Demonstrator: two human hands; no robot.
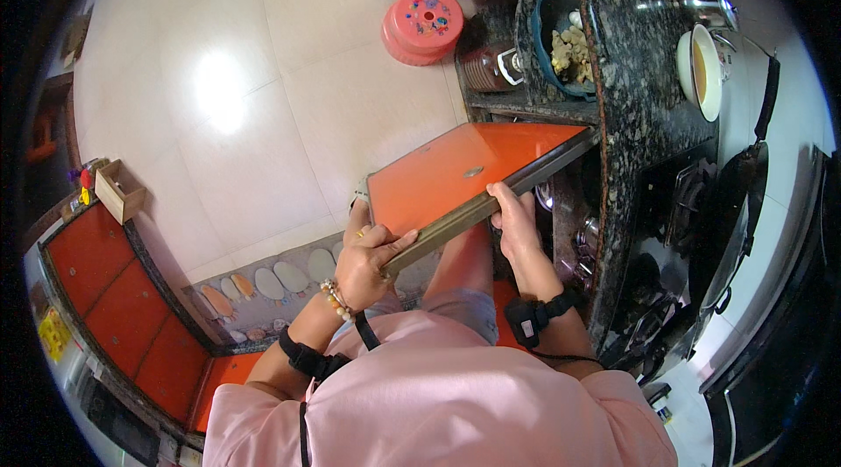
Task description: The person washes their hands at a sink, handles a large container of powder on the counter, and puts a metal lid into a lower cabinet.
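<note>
An orange cabinet door panel (453, 178) with a metal edge frame slants in front of me, its far corner close under the granite counter edge. My left hand (368, 257) grips the near left corner, with its thumb along the frame. My right hand (516, 217) holds the same frame farther right, thumb on top and fingers partly hidden beneath. Beside the panel, the lower cabinet stands exposed, with shiny metal vessels (587, 237) inside.
A black granite counter (644, 73) on the right carries a bowl of liquid (700, 73), a steel kettle (709, 7) and a gas stove (663, 230). Ginger (571, 53) lies in a blue basket. A pink plastic stool (422, 25) stands beyond the panel; a pebble-patterned mat (269, 289) lies below.
</note>
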